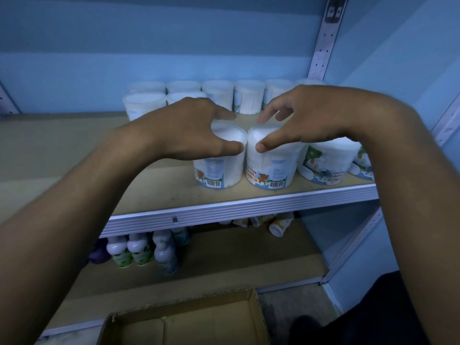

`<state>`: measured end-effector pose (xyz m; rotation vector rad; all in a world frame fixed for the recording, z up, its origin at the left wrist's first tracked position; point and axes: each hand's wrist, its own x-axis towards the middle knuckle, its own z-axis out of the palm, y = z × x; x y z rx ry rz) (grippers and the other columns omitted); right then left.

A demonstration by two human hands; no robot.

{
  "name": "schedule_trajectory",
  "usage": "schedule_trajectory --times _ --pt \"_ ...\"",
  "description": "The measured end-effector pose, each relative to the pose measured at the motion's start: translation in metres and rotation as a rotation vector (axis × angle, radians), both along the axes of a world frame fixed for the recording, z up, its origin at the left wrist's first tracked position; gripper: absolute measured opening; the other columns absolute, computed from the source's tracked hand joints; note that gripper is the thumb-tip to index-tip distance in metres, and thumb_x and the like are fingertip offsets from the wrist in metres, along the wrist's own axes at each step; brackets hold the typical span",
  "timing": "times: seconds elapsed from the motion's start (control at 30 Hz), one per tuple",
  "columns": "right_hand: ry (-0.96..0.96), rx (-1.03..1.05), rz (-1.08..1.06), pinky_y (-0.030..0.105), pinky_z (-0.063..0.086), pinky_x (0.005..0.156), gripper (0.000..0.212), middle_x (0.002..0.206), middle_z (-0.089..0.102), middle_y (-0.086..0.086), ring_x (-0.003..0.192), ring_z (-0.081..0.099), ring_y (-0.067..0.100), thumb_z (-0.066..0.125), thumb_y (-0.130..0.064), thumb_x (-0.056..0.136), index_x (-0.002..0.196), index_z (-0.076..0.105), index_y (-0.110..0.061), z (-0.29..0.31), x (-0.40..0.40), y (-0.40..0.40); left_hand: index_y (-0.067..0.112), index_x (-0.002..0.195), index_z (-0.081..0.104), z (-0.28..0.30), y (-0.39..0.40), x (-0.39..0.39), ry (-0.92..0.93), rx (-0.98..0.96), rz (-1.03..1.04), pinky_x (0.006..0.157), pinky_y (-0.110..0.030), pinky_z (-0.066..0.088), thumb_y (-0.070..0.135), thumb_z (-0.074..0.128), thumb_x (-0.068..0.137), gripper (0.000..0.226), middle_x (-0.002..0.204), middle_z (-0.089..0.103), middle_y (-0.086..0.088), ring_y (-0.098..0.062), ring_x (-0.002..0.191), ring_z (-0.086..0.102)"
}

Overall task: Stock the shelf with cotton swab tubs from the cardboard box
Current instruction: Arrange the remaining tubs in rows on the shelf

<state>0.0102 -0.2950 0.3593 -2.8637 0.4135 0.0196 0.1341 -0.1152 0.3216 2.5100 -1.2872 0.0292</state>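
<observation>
Two clear round cotton swab tubs stand side by side near the front edge of the shelf (pixel 239 207), touching or nearly so. Left tub (pixel 220 168) and right tub (pixel 272 168): white lids, packed with white swabs, blue-white label band with orange bear and barcode; the right one reads "COTTON BUDS". Both upright, long axis vertical, lids up, barcodes facing the camera.

Left hand (pixel 189 130) is over the left tub, thumb on the front of the lid rim, fingers curled over the back: looks like a grip on the lid. Right hand (pixel 306 118) is over the right tub, thumb pressed on the lid front, fingers spread and raised behind it; whether they touch the tub, cannot tell.

Just right of the right tub, two more tubs (pixel 326 163) with tree labels, tilted. Behind, toward the wall, a back row of tubs (pixel 219 95).

Below the shelf: bottles (pixel 142 250) on the lower board. In front of that, on the floor, the open cardboard box (pixel 184 319).
</observation>
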Motion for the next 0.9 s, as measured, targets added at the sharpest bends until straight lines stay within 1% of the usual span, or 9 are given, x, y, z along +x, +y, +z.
schedule_trajectory --times 0.07,0.13,0.33,0.47,0.6,0.67,0.73,0.8,0.9 --pt "0.011 -0.012 -0.002 0.033 0.044 0.095 0.056 0.113 0.051 -0.017 0.113 0.055 0.013 0.078 -0.063 0.07 0.119 0.065 -0.041 -0.002 0.002 0.002 0.04 0.141 0.049 0.002 0.001 0.0 -0.007 0.032 -0.001 0.09 -0.023 0.035 0.064 0.062 0.079 0.068 0.146 0.049 0.016 -0.008 0.128 0.048" --pt "0.012 -0.01 -0.002 0.034 0.045 0.097 0.052 0.113 0.052 -0.016 0.113 0.056 0.014 0.08 -0.06 0.07 0.116 0.067 -0.041 -0.004 0.004 0.002 0.042 0.139 0.051 0.003 0.002 0.0 -0.003 0.055 0.006 0.092 -0.026 0.039 0.067 0.062 0.079 0.066 0.143 0.052 0.015 -0.01 0.127 0.05" --pt "0.024 0.027 0.002 0.041 0.046 0.103 0.049 0.124 0.058 -0.016 0.115 0.057 0.013 0.084 -0.057 0.065 0.11 0.068 -0.045 -0.004 0.007 -0.005 0.043 0.128 0.061 0.004 0.004 -0.002 0.015 0.056 0.003 0.09 -0.029 0.042 0.075 0.059 0.074 0.063 0.137 0.056 0.016 -0.008 0.117 0.053" --pt "0.053 0.071 0.041 0.041 0.044 0.106 0.049 0.128 0.06 -0.015 0.119 0.057 0.013 0.086 -0.048 0.066 0.112 0.067 -0.045 -0.004 0.008 -0.008 0.039 0.126 0.064 0.006 0.004 -0.005 0.018 0.043 0.01 0.084 -0.027 0.038 0.076 0.061 0.071 0.066 0.135 0.057 0.018 -0.001 0.101 0.049" --pt "0.096 0.093 0.068 0.039 0.041 0.11 0.049 0.136 0.055 -0.016 0.127 0.052 0.01 0.087 -0.036 0.071 0.114 0.066 -0.045 -0.003 0.009 -0.009 0.039 0.123 0.065 0.005 0.004 -0.006 0.015 0.018 0.018 0.082 -0.027 0.038 0.077 0.063 0.069 0.067 0.13 0.06 0.019 -0.002 0.098 0.05" --pt "0.095 0.062 0.065 0.038 0.04 0.11 0.051 0.14 0.052 -0.018 0.129 0.05 0.009 0.086 -0.039 0.07 0.116 0.064 -0.046 -0.002 0.008 -0.008 0.04 0.126 0.062 0.005 0.003 -0.007 0.007 0.022 0.015 0.085 -0.029 0.041 0.08 0.062 0.067 0.072 0.133 0.058 0.017 -0.005 0.105 0.052" --pt "0.074 0.033 0.042 0.039 0.041 0.108 0.057 0.14 0.052 -0.017 0.128 0.051 0.011 0.086 -0.049 0.065 0.118 0.063 -0.047 0.0 0.007 -0.005 0.041 0.131 0.057 0.005 0.002 -0.007 0.017 0.035 0.008 0.092 -0.031 0.043 0.083 0.062 0.064 0.079 0.138 0.054 0.016 -0.008 0.117 0.054" --pt "0.057 0.01 0.019 0.04 0.042 0.106 0.063 0.136 0.055 -0.014 0.125 0.053 0.013 0.084 -0.059 0.061 0.119 0.063 -0.045 0.003 0.006 -0.003 0.042 0.135 0.053 0.007 0.002 -0.007 0.023 0.051 0.007 0.094 -0.031 0.042 0.083 0.06 0.062 0.083 0.141 0.052 0.016 -0.009 0.123 0.052" --pt "0.051 -0.014 -0.008 0.038 0.044 0.102 0.064 0.131 0.058 -0.011 0.121 0.055 0.016 0.081 -0.064 0.064 0.122 0.062 -0.045 0.004 0.006 -0.001 0.042 0.134 0.055 0.008 0.003 -0.005 0.018 0.076 0.006 0.092 -0.027 0.041 0.075 0.063 0.069 0.073 0.138 0.056 0.017 -0.008 0.122 0.053"
